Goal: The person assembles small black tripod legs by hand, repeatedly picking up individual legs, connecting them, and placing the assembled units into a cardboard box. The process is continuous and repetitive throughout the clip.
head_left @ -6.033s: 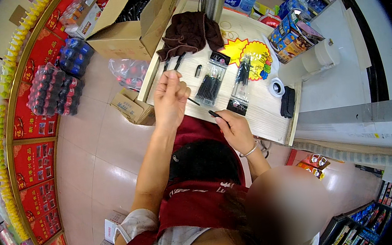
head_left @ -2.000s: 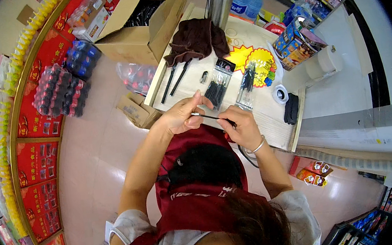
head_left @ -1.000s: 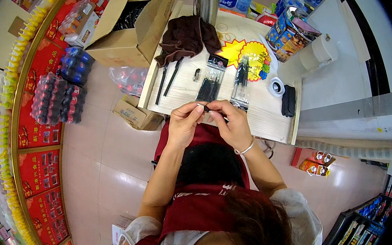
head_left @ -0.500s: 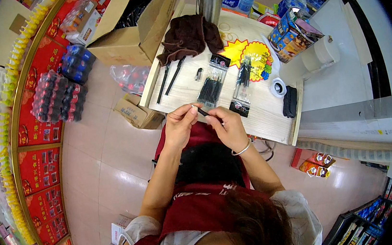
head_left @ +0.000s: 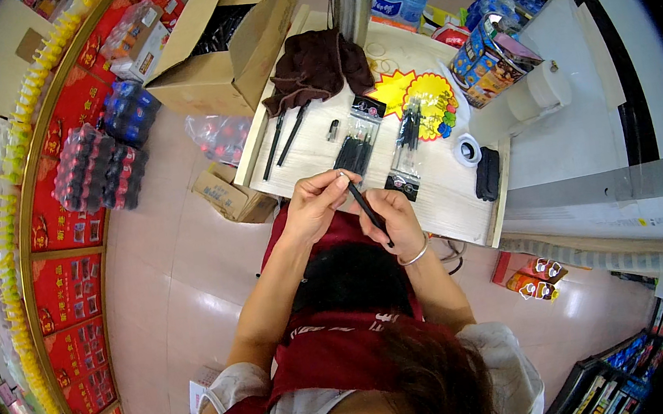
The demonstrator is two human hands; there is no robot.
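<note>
A slim black pen [head_left: 368,209] slants between my two hands in front of the table's near edge. At its upper end, the fingertips of my left hand [head_left: 316,204] are pinched together, with a small pale bit showing there. My right hand [head_left: 396,222] is closed around the pen's lower part, thumb along it, and the end sticks out below the fingers. Just beyond lie a clear pack of black pens [head_left: 354,149] and a second pack [head_left: 408,147]. Two loose black pens [head_left: 285,143] and a small black cap [head_left: 332,130] rest to the left.
On the wooden table [head_left: 451,214] are a brown cloth [head_left: 315,66], a steel flask [head_left: 354,0], yellow price signs [head_left: 427,102], a white tape roll [head_left: 467,150] and a black case [head_left: 488,174]. An open carton [head_left: 206,74] stands left; bottle packs [head_left: 94,168] sit on the floor.
My right hand has come lower and turned, so more of the black pen shows, now slanting down. The left hand has moved slightly right, still pinching at its upper end.
</note>
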